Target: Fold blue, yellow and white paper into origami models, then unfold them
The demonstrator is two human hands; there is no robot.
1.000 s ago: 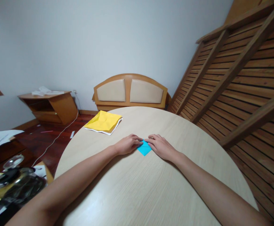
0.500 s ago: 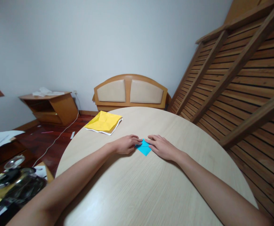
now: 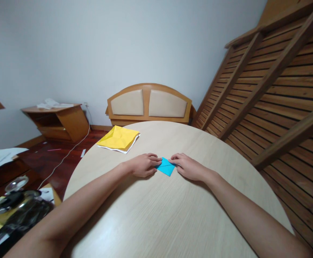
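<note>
A small folded piece of blue paper (image 3: 167, 167) lies on the round pale wood table (image 3: 156, 215), with a dark crease line running slantwise across it. My left hand (image 3: 143, 165) rests at its left side, fingers stretched out and fingertips on the paper's edge. At the right corner, my right hand (image 3: 188, 167) has its fingers and thumb closed on the paper; how much of the corner they cover is hidden.
Yellow paper (image 3: 119, 138) with white sheets under it lies at the table's back left. A glass vessel (image 3: 27, 211) with a dark lid stands low at left. Wooden slats (image 3: 274, 93) lean at right. Behind the table stands a padded headboard (image 3: 148, 102).
The blue paper has turned a little, its near corner shifting right and its crease now slanting. My right hand has moved slightly right, its fingers more bent. My left hand is nearly still.
</note>
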